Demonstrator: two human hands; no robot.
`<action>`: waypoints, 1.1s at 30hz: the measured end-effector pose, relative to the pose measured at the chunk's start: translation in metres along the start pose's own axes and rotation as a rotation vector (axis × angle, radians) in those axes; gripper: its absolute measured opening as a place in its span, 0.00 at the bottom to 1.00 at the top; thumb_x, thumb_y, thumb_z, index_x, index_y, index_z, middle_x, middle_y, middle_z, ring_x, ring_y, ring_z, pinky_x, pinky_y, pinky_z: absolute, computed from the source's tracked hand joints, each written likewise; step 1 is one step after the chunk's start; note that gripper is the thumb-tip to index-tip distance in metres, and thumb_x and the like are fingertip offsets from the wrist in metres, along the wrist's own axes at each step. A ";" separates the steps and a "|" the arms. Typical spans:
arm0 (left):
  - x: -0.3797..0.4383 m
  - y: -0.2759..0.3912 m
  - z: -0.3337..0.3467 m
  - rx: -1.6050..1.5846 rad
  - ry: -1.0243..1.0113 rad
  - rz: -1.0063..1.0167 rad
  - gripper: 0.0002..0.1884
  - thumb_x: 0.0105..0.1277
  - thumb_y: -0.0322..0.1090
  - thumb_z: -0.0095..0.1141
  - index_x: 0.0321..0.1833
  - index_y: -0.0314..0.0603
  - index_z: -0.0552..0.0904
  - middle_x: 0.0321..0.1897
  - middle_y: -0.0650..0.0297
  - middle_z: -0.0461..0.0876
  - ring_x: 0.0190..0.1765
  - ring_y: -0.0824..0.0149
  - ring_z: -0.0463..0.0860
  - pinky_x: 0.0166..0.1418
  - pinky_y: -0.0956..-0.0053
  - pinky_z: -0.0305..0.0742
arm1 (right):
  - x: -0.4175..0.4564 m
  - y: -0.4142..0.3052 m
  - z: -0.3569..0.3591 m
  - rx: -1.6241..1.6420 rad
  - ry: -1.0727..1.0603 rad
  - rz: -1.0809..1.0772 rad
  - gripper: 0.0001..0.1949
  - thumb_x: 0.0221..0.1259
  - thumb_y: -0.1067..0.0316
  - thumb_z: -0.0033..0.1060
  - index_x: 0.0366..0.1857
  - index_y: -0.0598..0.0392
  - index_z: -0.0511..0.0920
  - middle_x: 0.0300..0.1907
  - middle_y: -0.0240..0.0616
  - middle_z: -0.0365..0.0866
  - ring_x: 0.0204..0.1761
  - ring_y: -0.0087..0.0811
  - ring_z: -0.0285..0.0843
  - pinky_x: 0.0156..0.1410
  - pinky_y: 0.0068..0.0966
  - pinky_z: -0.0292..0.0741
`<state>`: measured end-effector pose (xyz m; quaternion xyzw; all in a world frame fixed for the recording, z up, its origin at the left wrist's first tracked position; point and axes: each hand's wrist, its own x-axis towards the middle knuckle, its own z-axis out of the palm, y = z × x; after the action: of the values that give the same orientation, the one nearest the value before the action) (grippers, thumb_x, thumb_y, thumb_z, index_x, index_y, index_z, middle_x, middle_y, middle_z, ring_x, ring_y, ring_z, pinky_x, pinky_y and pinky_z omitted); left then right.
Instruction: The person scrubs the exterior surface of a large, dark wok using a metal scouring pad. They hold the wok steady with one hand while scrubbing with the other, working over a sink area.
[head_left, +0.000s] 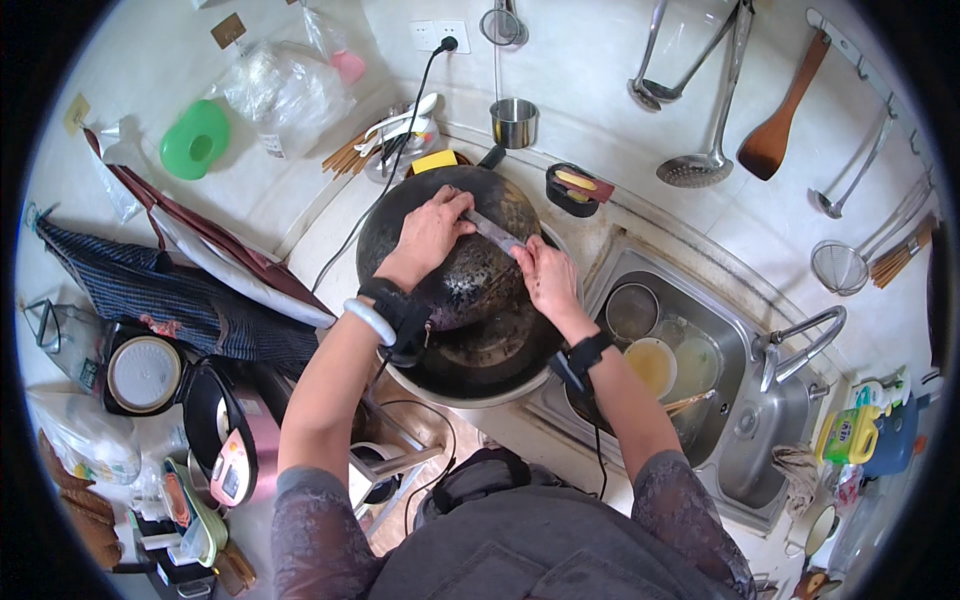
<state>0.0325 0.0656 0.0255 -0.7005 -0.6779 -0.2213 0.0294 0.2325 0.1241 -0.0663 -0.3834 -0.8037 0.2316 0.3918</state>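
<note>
A flat grey metal blade or scraper (493, 231) spans between my two hands. My left hand (435, 229) has its fingers on the upper-left end, and my right hand (547, 274) grips the lower-right end. Under them a blackened, rounded wok (469, 289) is tilted with its crusted outer side up, the blade against that surface. It leans in a large dark pan or basin (487, 367) with a pale rim. Dark bands are on both wrists, and a pale bangle is on the left one. Whether the blade has a handle is hidden by my fingers.
At the right is a steel sink (705, 300) with bowls, cloudy water and a curved faucet (810, 337). A black dish (574, 191) and a steel cup (514, 124) stand behind the wok. A black cord (360, 225) runs down at the left, near a pink rice cooker (251, 442).
</note>
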 end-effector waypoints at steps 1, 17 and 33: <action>0.007 -0.005 0.003 -0.012 0.014 -0.009 0.08 0.65 0.33 0.62 0.45 0.44 0.81 0.49 0.57 0.82 0.49 0.47 0.84 0.49 0.56 0.80 | 0.005 0.000 0.001 -0.007 -0.009 0.005 0.16 0.71 0.55 0.60 0.31 0.57 0.74 0.24 0.53 0.77 0.32 0.60 0.79 0.34 0.49 0.72; 0.036 -0.031 0.003 -0.106 -0.237 0.242 0.11 0.60 0.27 0.66 0.45 0.37 0.81 0.51 0.51 0.86 0.54 0.43 0.83 0.56 0.57 0.79 | -0.004 -0.001 0.003 -0.064 -0.033 0.062 0.18 0.71 0.48 0.58 0.32 0.53 0.78 0.20 0.47 0.78 0.27 0.53 0.80 0.33 0.47 0.74; 0.055 -0.036 0.013 -0.171 -0.117 0.252 0.04 0.64 0.27 0.59 0.40 0.37 0.82 0.41 0.50 0.84 0.47 0.43 0.84 0.48 0.54 0.78 | 0.016 0.000 0.011 -0.090 0.083 0.068 0.17 0.71 0.49 0.60 0.34 0.53 0.80 0.20 0.45 0.80 0.29 0.52 0.82 0.33 0.46 0.74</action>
<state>0.0008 0.1239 0.0237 -0.7915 -0.5641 -0.2314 -0.0423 0.2173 0.1357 -0.0652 -0.4369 -0.7828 0.1922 0.3991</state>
